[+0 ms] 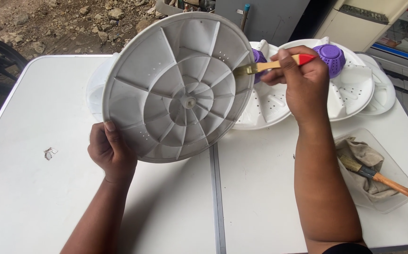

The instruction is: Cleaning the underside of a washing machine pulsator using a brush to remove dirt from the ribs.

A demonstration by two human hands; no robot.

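Observation:
My left hand [110,150] grips the lower left rim of a large round white plastic disc [166,84] with ribs radiating from a central hub, held tilted with its underside toward me. In my right hand [303,80] is a small paintbrush [279,64] with a wooden handle and red end. Its bristles touch the disc's right edge.
On the white folding table [48,197], more white discs with purple caps [350,89] lie at the back right. A clear tray [392,188] on the right holds a grey rag and a second brush [383,178]. A small scrap [49,153] lies left. Rocky ground lies beyond.

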